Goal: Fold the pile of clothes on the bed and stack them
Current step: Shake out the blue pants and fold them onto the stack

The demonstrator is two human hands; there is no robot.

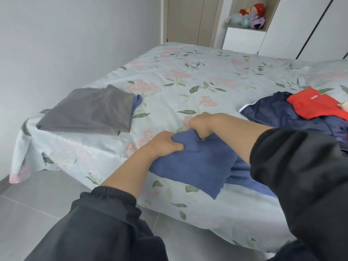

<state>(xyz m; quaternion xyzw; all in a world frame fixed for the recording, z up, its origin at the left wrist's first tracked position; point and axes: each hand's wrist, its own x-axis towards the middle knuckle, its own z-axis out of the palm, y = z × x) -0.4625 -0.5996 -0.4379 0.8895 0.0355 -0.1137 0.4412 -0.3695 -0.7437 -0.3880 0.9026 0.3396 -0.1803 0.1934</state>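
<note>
A blue garment [199, 162] lies crumpled at the near edge of the bed [188, 76]. My left hand [165, 144] grips its upper left edge. My right hand [203, 125] grips its top edge just to the right. A folded grey garment [88, 110] lies on the bed's left corner, with a bit of folded blue cloth [137, 101] showing under its right side. At the right edge sits the unfolded pile: a navy garment [278, 113] with a red garment [314, 106] on top.
The bed has a pale floral sheet that hangs over the near edge. A grey wall runs along the left. Wardrobe doors and a shelf with plush toys [250, 16] stand behind the bed. Grey tiled floor [28, 213] lies in front.
</note>
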